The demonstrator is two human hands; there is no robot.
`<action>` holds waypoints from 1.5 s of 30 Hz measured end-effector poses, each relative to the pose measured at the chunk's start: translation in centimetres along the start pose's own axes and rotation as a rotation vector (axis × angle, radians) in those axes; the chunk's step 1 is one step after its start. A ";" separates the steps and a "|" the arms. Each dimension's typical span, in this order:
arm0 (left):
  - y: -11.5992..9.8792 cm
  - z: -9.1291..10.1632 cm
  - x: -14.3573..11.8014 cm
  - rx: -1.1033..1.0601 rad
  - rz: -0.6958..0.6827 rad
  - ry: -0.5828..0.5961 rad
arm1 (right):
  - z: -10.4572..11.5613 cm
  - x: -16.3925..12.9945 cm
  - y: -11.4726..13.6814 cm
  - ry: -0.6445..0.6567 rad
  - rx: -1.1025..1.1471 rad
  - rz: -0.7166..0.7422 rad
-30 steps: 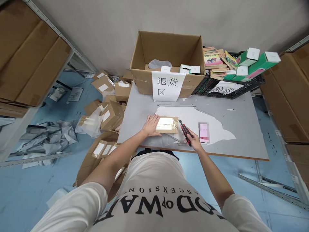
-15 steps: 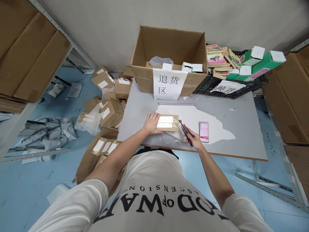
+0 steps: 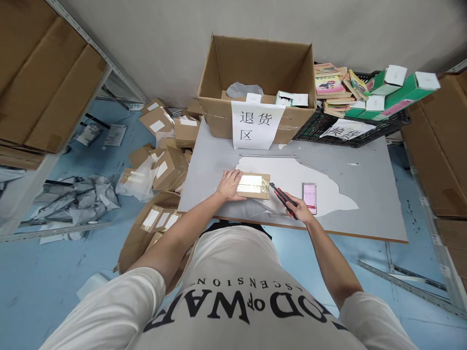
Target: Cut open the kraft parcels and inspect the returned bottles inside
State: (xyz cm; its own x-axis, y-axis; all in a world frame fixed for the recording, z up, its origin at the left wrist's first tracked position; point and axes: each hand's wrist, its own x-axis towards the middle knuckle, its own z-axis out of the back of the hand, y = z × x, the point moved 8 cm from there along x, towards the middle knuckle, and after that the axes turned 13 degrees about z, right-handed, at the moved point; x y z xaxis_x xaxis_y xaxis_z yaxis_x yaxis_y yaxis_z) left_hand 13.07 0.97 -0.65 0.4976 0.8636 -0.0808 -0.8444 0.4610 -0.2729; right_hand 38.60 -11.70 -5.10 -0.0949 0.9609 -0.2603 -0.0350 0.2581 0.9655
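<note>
A small taped cardboard box (image 3: 265, 193) with a white label lies on the grey table (image 3: 375, 194). My left hand (image 3: 229, 185) grips its left end, fingers over the far side and thumb along the near edge. In my right hand (image 3: 299, 210) is a red and black utility knife (image 3: 281, 195), its tip at the right end of the box. Whether the blade touches the tape I cannot tell. A phone (image 3: 309, 198) with a lit screen lies just right of the knife. Under the box and phone is a torn white sheet (image 3: 324, 187).
At the table's back stands a large open carton (image 3: 219, 119) with a paper sign (image 3: 257, 124). Right of it, a black crate (image 3: 310, 129) holds booklets and green-white boxes. Cardboard parcels (image 3: 170, 167) pile up on the left, above an open carton (image 3: 133, 243) of small boxes.
My right hand and the knife have shifted slightly right, and the knife lies at a flatter angle. The left hand keeps its hold on the box. The view has moved a little.
</note>
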 end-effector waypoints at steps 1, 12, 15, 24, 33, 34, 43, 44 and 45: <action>0.0 0.0 0.0 -0.003 0.001 -0.004 | 0.0 -0.1 -0.1 -0.002 -0.004 -0.010; 0.0 0.0 -0.1 0.015 0.017 -0.001 | -0.4 -2.2 0.1 0.014 -0.040 -0.054; 0.0 0.1 -0.1 0.002 0.003 -0.007 | -0.3 -3.0 -0.2 0.021 -0.049 -0.076; 0.0 0.2 0.1 -0.010 -0.018 0.008 | -1.5 -4.5 -0.8 0.036 -0.057 -0.050; 0.2 0.1 -0.3 -0.042 -0.008 0.047 | 1.6 -5.2 -0.8 -0.269 -0.005 0.056; 0.4 0.3 -0.4 -0.062 -0.005 0.044 | 1.6 -4.8 -0.8 -0.321 0.010 0.088; 9.1 -0.2 -0.1 -0.620 0.487 0.164 | -2.4 1.1 0.4 -0.564 0.304 0.133; 9.5 -1.0 -0.3 -0.733 0.540 0.266 | -3.1 1.6 0.4 -0.556 0.356 0.093; 9.6 -1.6 -0.5 -0.851 0.581 0.362 | -3.7 1.9 0.5 -0.544 0.398 0.050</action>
State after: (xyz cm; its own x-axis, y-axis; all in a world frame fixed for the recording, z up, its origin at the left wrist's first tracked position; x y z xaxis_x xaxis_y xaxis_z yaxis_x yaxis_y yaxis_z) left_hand 5.06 4.66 -4.79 0.2138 0.7282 -0.6512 -0.6252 -0.4102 -0.6640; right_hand 34.72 -10.12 -5.16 0.4310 0.8597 -0.2742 0.3353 0.1296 0.9332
